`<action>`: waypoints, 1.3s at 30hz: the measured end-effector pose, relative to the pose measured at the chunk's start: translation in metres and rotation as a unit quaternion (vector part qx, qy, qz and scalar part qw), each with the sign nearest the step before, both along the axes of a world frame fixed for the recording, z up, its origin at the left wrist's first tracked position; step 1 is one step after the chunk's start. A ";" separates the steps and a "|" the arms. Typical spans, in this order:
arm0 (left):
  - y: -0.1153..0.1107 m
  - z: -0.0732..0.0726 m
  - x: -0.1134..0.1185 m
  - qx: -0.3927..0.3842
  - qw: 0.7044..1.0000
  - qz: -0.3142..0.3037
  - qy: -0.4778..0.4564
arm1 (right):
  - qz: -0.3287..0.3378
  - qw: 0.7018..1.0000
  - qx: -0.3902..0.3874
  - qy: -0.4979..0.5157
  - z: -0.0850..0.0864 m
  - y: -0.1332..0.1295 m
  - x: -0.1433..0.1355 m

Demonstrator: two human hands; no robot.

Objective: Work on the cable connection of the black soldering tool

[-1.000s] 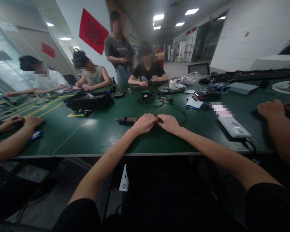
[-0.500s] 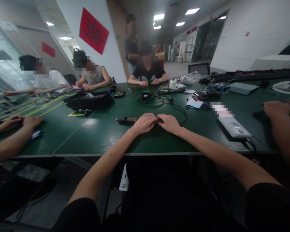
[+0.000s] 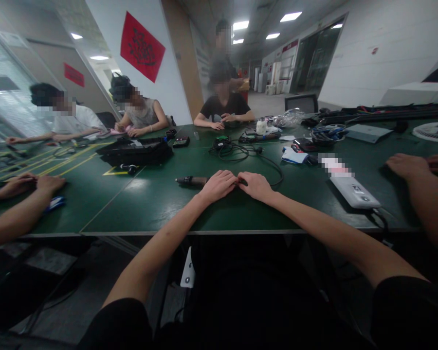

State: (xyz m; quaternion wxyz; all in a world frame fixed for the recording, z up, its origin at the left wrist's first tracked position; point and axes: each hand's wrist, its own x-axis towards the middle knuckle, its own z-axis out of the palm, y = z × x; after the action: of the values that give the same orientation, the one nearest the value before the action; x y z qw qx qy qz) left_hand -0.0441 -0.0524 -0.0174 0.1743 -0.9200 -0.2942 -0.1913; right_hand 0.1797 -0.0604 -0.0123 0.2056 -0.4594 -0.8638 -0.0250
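Note:
An electric screwdriver point(image 3: 192, 181) lies sideways on the green table, its dark tip pointing left. My left hand point(image 3: 221, 184) is wrapped over the rear part of its body, hiding that half. Close against it, my right hand point(image 3: 254, 185) has its fingers closed on the dark end of a cable at the tool's back. The black cable point(image 3: 277, 167) curves away from my right hand toward a coil farther up the table. Whether the cable end is seated in the tool is hidden by my fingers.
A black tray-like case point(image 3: 135, 151) stands left of centre. To the right lie a white power bank point(image 3: 354, 191) and a blue-white packet point(image 3: 295, 155). Coiled cables point(image 3: 233, 149) sit ahead. Co-workers' arms point(image 3: 409, 170) rest at both sides, and other people sit across the table.
My hands and the screwdriver hold nearly still. The co-worker's hand at the right has moved left, a seated person opposite has raised a hand, and the standing person has shifted right.

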 end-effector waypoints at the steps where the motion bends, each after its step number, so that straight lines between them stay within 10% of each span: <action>1: 0.000 0.000 0.000 -0.002 1.000 -0.006 0.000 | -0.001 1.000 0.001 -0.001 0.000 0.000 0.000; 39: -0.001 0.002 0.000 -0.022 1.000 -0.011 0.000 | -0.001 1.000 -0.007 -0.001 0.003 -0.003 0.000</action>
State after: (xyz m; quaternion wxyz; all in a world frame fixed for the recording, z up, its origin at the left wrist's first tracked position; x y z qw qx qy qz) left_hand -0.0441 -0.0535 -0.0159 0.1518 -0.9269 -0.2878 -0.1871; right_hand 0.1796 -0.0631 -0.0094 0.2011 -0.4615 -0.8638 -0.0198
